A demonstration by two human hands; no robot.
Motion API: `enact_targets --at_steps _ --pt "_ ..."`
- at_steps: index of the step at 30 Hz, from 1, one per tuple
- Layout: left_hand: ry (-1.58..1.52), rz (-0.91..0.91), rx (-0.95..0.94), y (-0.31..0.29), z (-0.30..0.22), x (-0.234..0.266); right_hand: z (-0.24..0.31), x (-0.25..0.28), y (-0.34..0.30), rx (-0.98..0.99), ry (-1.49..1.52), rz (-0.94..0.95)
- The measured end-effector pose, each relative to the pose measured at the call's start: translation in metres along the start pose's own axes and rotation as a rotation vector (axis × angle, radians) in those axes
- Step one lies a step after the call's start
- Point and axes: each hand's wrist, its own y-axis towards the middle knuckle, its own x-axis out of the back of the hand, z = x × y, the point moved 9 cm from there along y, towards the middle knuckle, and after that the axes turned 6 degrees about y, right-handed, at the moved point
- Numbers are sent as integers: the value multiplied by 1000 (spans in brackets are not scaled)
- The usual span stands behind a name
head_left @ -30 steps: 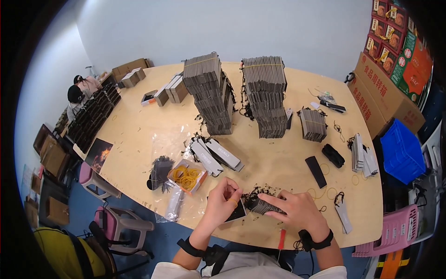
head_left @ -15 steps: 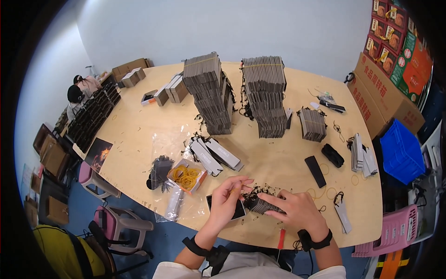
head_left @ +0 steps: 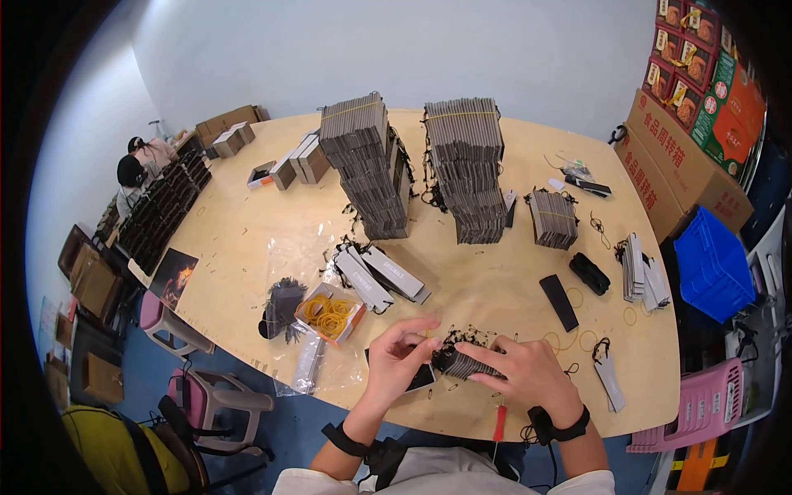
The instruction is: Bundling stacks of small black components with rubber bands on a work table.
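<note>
A bundle of thin grey strips [head_left: 477, 368] stands on edge at the near side of the table, with a tangle of black cords [head_left: 459, 338] along its left end. My right hand [head_left: 532, 370] grips this bundle from the right, fingers reaching over it toward the cords. Just left of the cords, my left hand [head_left: 396, 356] has thumb and forefinger closed in a pinch. What lies in that pinch is too small to make out. A black open box [head_left: 422, 377] sits partly hidden beneath my left hand.
Two tall stacks of banded grey strips [head_left: 363, 165] [head_left: 466, 165] rise at the back. A box of yellow rubber bands [head_left: 332, 312] stands left, near white-labelled strips [head_left: 363, 279]. A red-handled tool [head_left: 500, 422] lies at the near edge. A blue crate [head_left: 714, 264] is at right.
My left hand has moved slightly, its thumb and forefinger now lower and beside the cords. My right hand stays on the bundle.
</note>
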Motion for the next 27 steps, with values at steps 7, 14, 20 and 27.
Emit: enact_targets --at_steps 7,14,20,27 --pt "125 -59 -73 -4 2 7 0 1 0 -7 -5 -7" --pt "64 -55 -69 -6 9 3 0 1 1 -5 10 -11" --pt "-28 -128 51 -5 11 8 0 1 0 19 -19 -33" --pt "-96 -166 55 -1 12 7 -2 3 -2 15 -1 -44"
